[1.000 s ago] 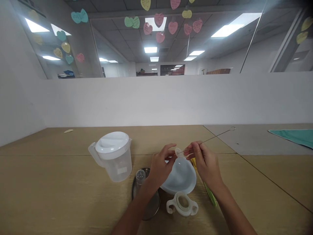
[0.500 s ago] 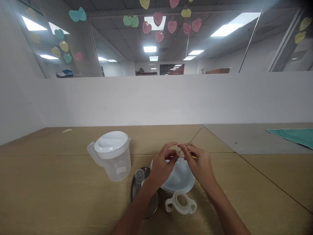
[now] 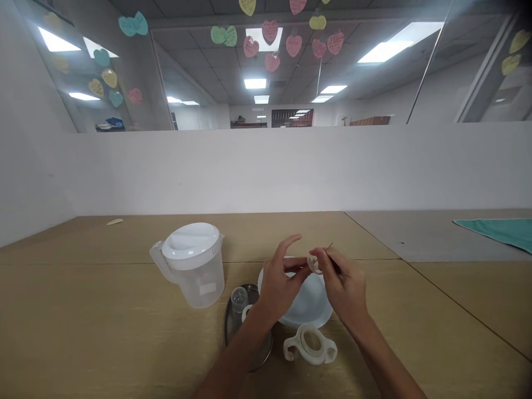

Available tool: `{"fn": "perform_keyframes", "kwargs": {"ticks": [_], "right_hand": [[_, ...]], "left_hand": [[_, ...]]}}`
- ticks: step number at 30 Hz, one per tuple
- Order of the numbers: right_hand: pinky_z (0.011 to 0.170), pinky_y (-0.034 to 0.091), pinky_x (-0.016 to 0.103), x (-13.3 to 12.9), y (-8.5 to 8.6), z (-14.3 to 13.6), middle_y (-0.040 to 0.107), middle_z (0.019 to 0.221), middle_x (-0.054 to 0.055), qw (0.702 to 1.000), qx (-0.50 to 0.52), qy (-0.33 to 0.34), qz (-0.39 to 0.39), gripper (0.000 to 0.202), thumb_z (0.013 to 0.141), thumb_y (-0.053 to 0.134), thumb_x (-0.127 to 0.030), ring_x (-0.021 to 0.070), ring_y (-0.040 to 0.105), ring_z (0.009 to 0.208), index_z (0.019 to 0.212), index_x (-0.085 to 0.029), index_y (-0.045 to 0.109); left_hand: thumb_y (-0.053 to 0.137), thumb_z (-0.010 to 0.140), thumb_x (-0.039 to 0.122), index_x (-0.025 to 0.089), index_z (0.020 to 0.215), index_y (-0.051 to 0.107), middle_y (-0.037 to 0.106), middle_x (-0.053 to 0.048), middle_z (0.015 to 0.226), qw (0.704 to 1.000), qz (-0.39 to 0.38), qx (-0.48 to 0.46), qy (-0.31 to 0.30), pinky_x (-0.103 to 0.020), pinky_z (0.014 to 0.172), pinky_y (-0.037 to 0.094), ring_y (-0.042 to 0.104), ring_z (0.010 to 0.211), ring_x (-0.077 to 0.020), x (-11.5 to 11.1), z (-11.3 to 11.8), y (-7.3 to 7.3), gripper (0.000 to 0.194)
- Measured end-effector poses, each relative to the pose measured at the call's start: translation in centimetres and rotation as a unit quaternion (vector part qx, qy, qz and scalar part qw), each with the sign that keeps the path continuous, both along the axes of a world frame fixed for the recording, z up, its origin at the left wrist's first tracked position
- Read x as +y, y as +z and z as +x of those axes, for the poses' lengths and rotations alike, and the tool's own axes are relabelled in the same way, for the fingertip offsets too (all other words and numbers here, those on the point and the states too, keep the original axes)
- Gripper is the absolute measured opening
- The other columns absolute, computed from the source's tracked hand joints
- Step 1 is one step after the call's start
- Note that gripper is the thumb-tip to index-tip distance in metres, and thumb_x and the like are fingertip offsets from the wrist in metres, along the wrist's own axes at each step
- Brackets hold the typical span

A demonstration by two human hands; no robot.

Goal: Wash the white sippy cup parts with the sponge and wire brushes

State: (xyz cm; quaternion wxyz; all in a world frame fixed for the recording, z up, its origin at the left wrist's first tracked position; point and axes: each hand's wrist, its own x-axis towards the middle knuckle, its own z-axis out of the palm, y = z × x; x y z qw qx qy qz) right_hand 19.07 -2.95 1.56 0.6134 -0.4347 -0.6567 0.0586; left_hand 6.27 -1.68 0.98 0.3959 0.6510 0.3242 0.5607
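Shifted slightly right, the bottle nipple [image 3: 316, 268] sits above the bowl [image 3: 308, 308], pinched by the left hand [image 3: 282, 280]; the right hand [image 3: 346, 285] clamps a wire [image 3: 330, 246]. Probing seems underway, calling next for steadiness.

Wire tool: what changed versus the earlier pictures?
Thin wire in the right hand: tilted steeper; looped end out of sight, only a short length showing. Small clear piece between that hand and the left hand: moved slightly right. No visible release. Pitcher, tray, bowl, two-handled ring: unmoved.
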Motion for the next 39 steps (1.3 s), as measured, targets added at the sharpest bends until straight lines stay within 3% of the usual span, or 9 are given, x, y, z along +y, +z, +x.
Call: {"fn": "perform_keyframes", "kwargs": {"ticks": [4,9,16,22,27,32,34,39], "right_hand": [[0.052,0.04,0.023,0.0,0.2,-0.5,0.059,0.061,0.001,1.0,-0.013,0.019,0.002,0.032,0.088,0.047,-0.038,0.0122,0.052,0.057,0.07,-0.018,0.065],[0.05,0.04,0.024,-0.5,0.3,0.0,0.063,0.066,0.003,0.993,0.1,-0.046,0.039,0.026,0.085,0.053,-0.039,0.0134,0.053,0.056,0.078,-0.018,0.067],[0.05,0.034,0.025,0.3,-0.5,-1.3,0.051,0.054,-0.001,0.999,-0.015,-0.003,0.05,0.036,0.09,0.044,-0.033,0.0113,0.045,0.051,0.06,-0.018,0.056],[0.055,0.04,0.025,-0.3,0.0,-0.7,0.061,0.066,0.002,0.998,0.019,0.009,0.058,0.025,0.089,0.046,-0.034,0.0137,0.053,0.06,0.08,-0.02,0.065],[0.05,0.036,0.025,-0.4,-0.3,-0.6,0.058,0.06,0.0,0.996,-0.028,0.017,0.078,0.019,0.087,0.05,-0.026,0.011,0.046,0.051,0.075,-0.02,0.064],[0.05,0.039,0.024,-0.2,-0.6,-0.8,0.053,0.056,-0.003,0.989,0.093,-0.019,0.112,0.008,0.082,0.059,-0.028,0.0104,0.046,0.049,0.082,-0.02,0.059],[0.047,0.038,0.023,-0.1,-0.5,-0.6,0.051,0.054,-0.004,0.99,0.097,-0.042,0.089,0.012,0.081,0.059,-0.031,0.0097,0.044,0.046,0.083,-0.019,0.059],[0.045,0.036,0.021,0.2,-0.2,0.0,0.052,0.054,-0.004,1.0,-0.021,-0.021,-0.008,0.02,0.085,0.051,-0.036,0.0093,0.044,0.045,0.077,-0.02,0.06]], "left_hand": [[0.064,0.077,0.029,0.022,0.124,0.044,0.072,-0.005,0.088,1.0,-0.001,0.006,-0.026,-0.027,0.075,0.053,0.068,0.082,-0.0168,0.1,-0.1,-0.1,0.051],[0.065,0.076,0.029,0.021,0.123,0.046,0.072,-0.006,0.092,0.999,-0.001,0.025,-0.04,-0.027,0.076,0.053,0.067,0.085,-0.0168,0.7,-0.1,-0.5,0.051],[0.066,0.076,0.031,0.021,0.121,0.046,0.072,-0.005,0.087,0.999,-0.017,-0.036,-0.009,-0.026,0.076,0.052,0.067,0.081,-0.0162,-0.1,0.0,0.2,0.051],[0.066,0.075,0.028,0.019,0.119,0.046,0.071,-0.007,0.091,1.0,-0.004,-0.021,-0.017,-0.026,0.076,0.053,0.066,0.08,-0.0154,0.4,-0.2,0.0,0.049],[0.064,0.077,0.03,0.02,0.116,0.049,0.071,-0.006,0.091,1.0,0.009,-0.02,-0.007,-0.026,0.076,0.053,0.066,0.08,-0.015,0.1,0.1,0.1,0.042],[0.063,0.077,0.028,0.021,0.116,0.05,0.071,-0.005,0.092,0.999,0.026,0.018,0.007,-0.025,0.074,0.052,0.066,0.079,-0.0144,0.0,0.0,0.0,0.041],[0.062,0.078,0.026,0.021,0.115,0.051,0.071,-0.005,0.091,0.999,0.034,0.035,0.013,-0.025,0.073,0.053,0.066,0.078,-0.0139,0.1,0.0,-0.1,0.039],[0.061,0.078,0.027,0.021,0.112,0.054,0.072,-0.004,0.088,0.998,0.057,0.031,0.026,-0.026,0.075,0.053,0.066,0.075,-0.0132,0.2,0.2,0.0,0.035]]}}
